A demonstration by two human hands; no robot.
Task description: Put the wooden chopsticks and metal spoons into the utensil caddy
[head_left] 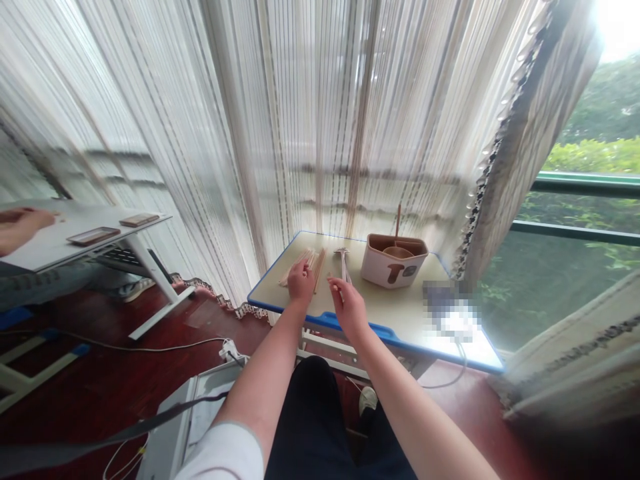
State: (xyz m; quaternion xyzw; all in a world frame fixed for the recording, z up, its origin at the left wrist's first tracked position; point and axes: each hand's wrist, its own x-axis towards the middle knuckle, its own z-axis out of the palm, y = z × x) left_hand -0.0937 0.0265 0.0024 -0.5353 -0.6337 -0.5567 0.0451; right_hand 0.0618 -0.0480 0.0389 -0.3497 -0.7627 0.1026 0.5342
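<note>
On the cream table, my left hand [301, 285] is closed over thin pale wooden sticks that look like chopsticks [321, 261]. Some of them poke out beyond the knuckles, and others lie just right of the hand. My right hand [349, 305] is held over the table's near part with thumb and fingers pinched together; what is between the fingertips, if anything, is too small to make out. Beyond it lie several metal utensils [343, 259] with slim handles, their exact kind unclear. To the right stands a white and brown utensil holder [390, 267] with one stick upright in it.
The table [270, 293] has a blue edge. A pixelated patch [450, 310] with a cable covers its right side. Sheer curtains hang behind. At left, another person's hand [25, 227] is over a white table [45, 247] with small trays [93, 235].
</note>
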